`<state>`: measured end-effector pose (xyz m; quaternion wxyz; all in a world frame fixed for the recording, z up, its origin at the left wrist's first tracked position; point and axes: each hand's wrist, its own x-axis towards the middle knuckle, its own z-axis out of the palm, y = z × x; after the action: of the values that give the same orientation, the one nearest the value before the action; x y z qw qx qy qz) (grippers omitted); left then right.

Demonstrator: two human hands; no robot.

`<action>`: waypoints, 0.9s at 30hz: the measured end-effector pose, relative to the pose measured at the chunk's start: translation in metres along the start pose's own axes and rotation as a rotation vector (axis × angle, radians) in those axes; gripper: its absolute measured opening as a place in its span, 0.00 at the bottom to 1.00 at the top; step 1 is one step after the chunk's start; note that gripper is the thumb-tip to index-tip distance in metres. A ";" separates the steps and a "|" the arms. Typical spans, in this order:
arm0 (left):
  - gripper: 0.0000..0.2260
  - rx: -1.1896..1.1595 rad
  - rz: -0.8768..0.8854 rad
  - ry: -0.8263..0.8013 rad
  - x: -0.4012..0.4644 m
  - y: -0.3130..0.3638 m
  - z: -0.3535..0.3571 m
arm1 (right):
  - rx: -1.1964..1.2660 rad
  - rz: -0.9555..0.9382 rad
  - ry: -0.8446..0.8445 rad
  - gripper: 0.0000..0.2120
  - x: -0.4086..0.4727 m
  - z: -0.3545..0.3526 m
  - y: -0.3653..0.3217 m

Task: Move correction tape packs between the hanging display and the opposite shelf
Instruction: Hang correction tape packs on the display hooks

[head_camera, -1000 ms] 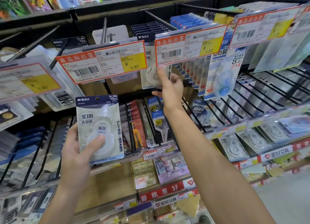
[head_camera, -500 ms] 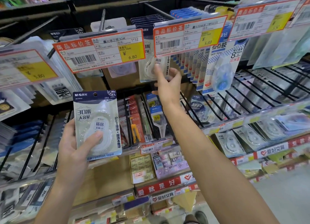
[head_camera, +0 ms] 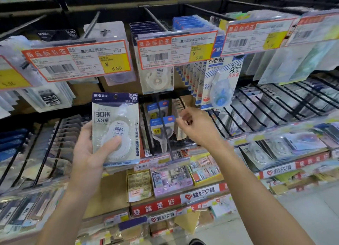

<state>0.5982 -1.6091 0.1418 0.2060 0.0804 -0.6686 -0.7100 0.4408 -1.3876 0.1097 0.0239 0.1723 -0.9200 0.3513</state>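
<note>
A: How far along? 
B: One correction tape pack (head_camera: 115, 129) is off the pegs, gripped upright in the left hand (head_camera: 89, 153); more packs (head_camera: 157, 79) hang above.

A: Room to move? 
B: The right hand (head_camera: 198, 129), loosely curled and empty, hovers below the price tags (head_camera: 176, 52); protruding pegs (head_camera: 165, 123) crowd it.

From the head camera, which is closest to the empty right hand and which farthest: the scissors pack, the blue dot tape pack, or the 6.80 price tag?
From the right hand:
1. Scissors pack, just to its left on the lower pegs.
2. Blue dot tape pack, hanging above, slightly right.
3. 6.80 price tag, far up to the left.
</note>
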 end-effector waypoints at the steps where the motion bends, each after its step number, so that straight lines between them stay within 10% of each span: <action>1: 0.21 -0.006 0.003 -0.003 0.000 0.001 0.007 | -0.049 -0.031 -0.001 0.11 -0.002 -0.002 0.007; 27: 0.23 0.057 0.153 0.054 -0.007 0.021 0.074 | -0.297 -0.163 -0.118 0.21 -0.009 -0.030 0.054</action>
<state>0.5795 -1.5392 0.1679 0.2750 0.0540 -0.6868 -0.6706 0.4288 -1.3283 0.0965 0.0234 0.2610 -0.9446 0.1977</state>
